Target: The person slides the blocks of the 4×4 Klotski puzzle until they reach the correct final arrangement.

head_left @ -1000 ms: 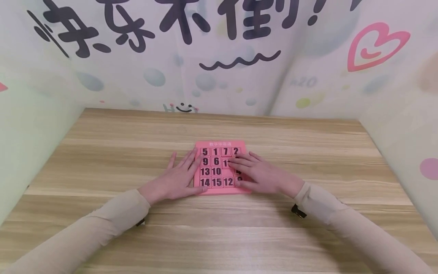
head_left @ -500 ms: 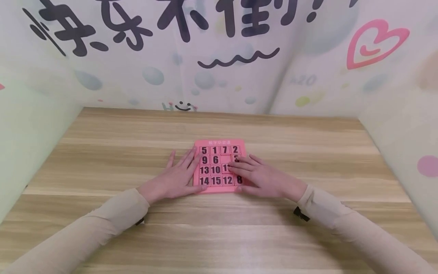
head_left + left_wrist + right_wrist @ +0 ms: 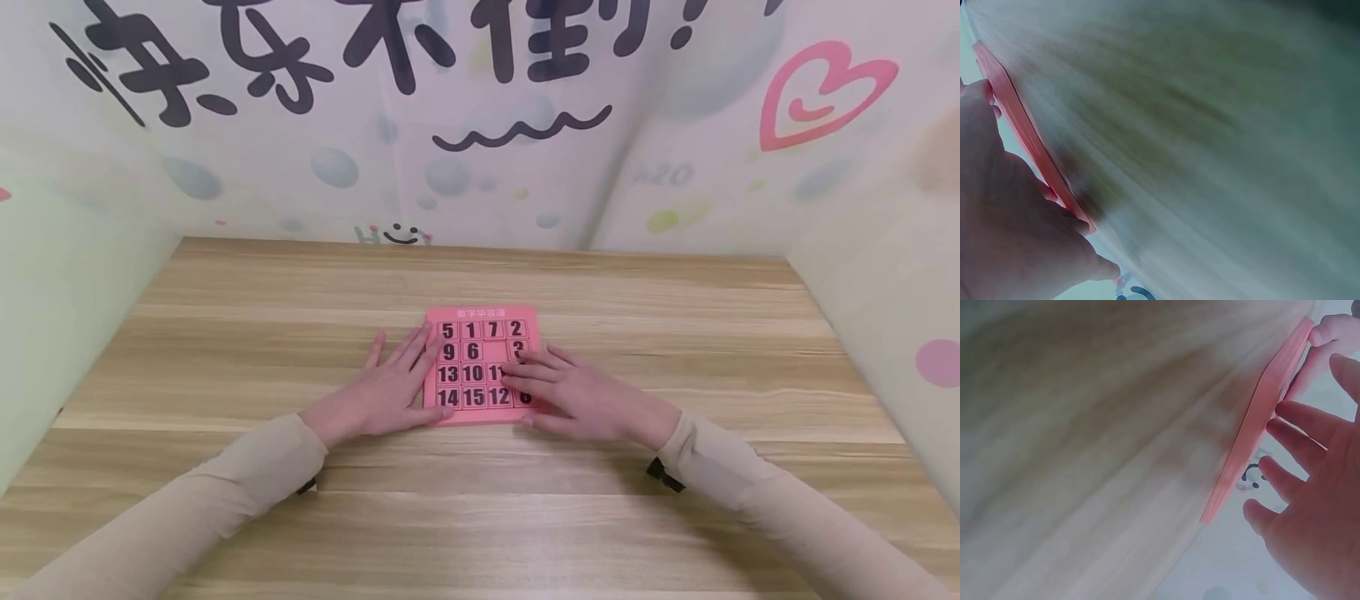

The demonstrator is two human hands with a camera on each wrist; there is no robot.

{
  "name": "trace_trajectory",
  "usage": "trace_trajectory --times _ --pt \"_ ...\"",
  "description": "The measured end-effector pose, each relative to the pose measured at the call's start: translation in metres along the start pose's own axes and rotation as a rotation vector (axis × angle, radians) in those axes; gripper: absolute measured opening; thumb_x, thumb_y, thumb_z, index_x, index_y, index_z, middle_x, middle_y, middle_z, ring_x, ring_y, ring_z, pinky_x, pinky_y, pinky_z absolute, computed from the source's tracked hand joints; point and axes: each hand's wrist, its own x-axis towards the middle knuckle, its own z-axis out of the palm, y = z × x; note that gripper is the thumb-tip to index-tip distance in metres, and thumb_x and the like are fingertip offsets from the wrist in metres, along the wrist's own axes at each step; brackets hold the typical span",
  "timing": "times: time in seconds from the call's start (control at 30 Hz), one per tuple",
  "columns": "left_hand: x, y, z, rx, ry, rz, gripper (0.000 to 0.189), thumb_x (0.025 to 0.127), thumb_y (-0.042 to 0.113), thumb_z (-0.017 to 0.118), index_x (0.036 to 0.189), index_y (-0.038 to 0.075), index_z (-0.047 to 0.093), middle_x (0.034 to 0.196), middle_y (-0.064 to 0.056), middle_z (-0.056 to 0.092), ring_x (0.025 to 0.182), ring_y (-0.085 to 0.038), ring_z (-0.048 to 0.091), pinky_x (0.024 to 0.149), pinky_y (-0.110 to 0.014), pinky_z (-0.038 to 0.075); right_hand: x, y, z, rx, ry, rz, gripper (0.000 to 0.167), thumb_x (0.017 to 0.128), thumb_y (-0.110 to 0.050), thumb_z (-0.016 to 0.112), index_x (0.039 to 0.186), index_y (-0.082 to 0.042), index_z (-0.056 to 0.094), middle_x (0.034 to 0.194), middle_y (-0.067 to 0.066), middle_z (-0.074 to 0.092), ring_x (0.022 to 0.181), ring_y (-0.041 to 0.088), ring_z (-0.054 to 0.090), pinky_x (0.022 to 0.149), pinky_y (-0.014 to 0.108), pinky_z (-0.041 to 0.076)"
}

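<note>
A pink number sliding puzzle [image 3: 481,421] lies flat on the wooden table, its black-numbered tiles in four rows. In the second row a bare slot [image 3: 496,351] separates tile 6 [image 3: 471,352] from tile 3 [image 3: 518,349]. My left hand [image 3: 382,392] rests along the puzzle's left side, fingers straight, thumb on the lower left corner near tile 14 [image 3: 447,398]. My right hand [image 3: 581,396] reaches in from the right with extended fingers, fingertips at tile 11 [image 3: 494,372]. It covers the tile right of 11 and part of tile 8. In the right wrist view, those fingers [image 3: 1300,440] are spread above the puzzle's edge [image 3: 1254,425].
The wooden table [image 3: 480,517] runs back to a white printed wall [image 3: 375,183] with large black characters and a pink heart. Pale side walls stand left and right. A black strap [image 3: 665,475] shows under the right sleeve.
Tile 11 has slid from the second row down into the third row, leaving the slot above it. My right fingertips have moved slightly toward me with it. The left hand stays in place.
</note>
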Motion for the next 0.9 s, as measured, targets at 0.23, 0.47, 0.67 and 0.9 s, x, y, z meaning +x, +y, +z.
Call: trace_trajectory --times 0.23,0.47,0.67,0.9 --pt "0.000 0.000 0.000 0.003 -0.003 0.004 0.101 0.089 0.072 0.040 0.155 0.004 0.004 0.159 -0.015 -0.008 0.146 -0.031 -0.002 0.112 -0.058 -0.009 0.001 0.009 -0.002 0.032 0.016 0.026 0.059 0.101 -0.041 0.044 0.147 -0.004 0.039 0.154 0.011 0.031 0.142 0.032 0.024 0.115 0.053 0.013" --pt "0.000 0.000 0.000 0.006 -0.003 0.000 0.100 0.089 0.071 0.041 0.154 0.004 0.005 0.159 -0.015 -0.007 0.146 -0.031 -0.002 0.112 -0.058 -0.008 0.011 0.020 -0.006 0.058 0.008 0.089 0.057 0.102 -0.037 0.044 0.148 -0.003 0.038 0.154 0.011 0.031 0.142 0.032 0.024 0.115 0.053 0.012" --pt "0.000 -0.001 0.001 0.007 0.001 0.003 0.101 0.089 0.072 0.040 0.155 0.004 0.005 0.159 -0.015 -0.007 0.146 -0.031 -0.002 0.112 -0.058 -0.008 0.022 0.025 -0.007 0.090 0.024 0.127 0.059 0.101 -0.039 0.047 0.149 -0.005 0.037 0.154 0.011 0.031 0.142 0.033 0.024 0.115 0.054 0.013" --pt "-0.001 -0.001 0.000 -0.006 0.006 0.013 0.100 0.090 0.071 0.041 0.154 0.003 0.006 0.159 -0.016 -0.006 0.146 -0.032 -0.001 0.112 -0.058 -0.007 0.029 0.025 -0.008 0.103 0.015 0.143 0.060 0.101 -0.040 0.046 0.150 -0.007 0.035 0.154 0.009 0.032 0.142 0.032 0.023 0.115 0.053 0.012"
